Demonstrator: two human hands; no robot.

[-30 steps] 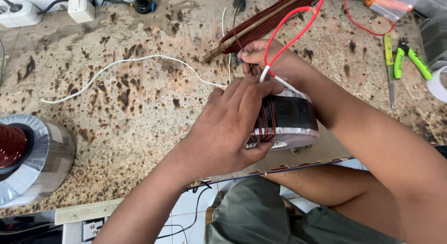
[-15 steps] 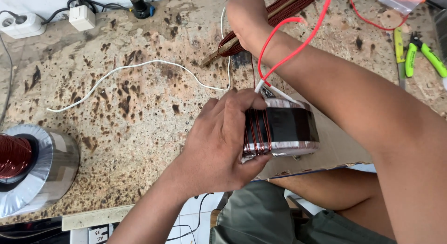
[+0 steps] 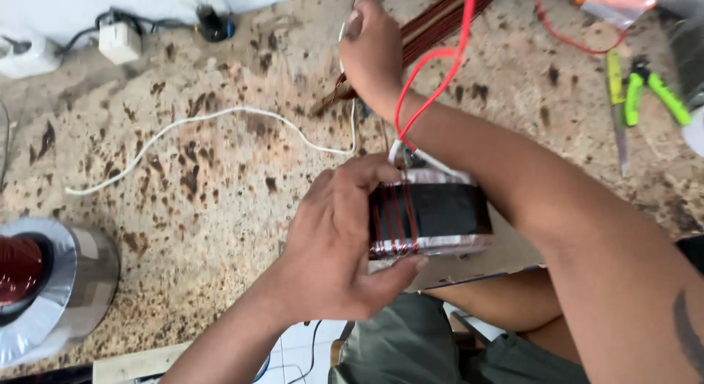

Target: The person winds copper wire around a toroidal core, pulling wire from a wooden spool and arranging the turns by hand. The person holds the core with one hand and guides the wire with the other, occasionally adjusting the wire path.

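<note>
**Coil core steadied at counter edge, wire drawn out**

Speckled stone counter (image 3: 183,208) carries everything. At its near edge lies the toroidal core (image 3: 440,211), dark-banded, with a few copper turns on its left part. Looks dense and heavy, rigid; the wrapped face likely slick. Best gripped across the outer rim, clear of the turns.

Left hand (image 3: 341,244) clamps around the core's left side, thumb under. Right hand (image 3: 370,50) is far up the counter, pinched shut on thin copper wire (image 3: 345,90): springy, kinks easily. A red lead (image 3: 433,68) loops over the right forearm.
</note>
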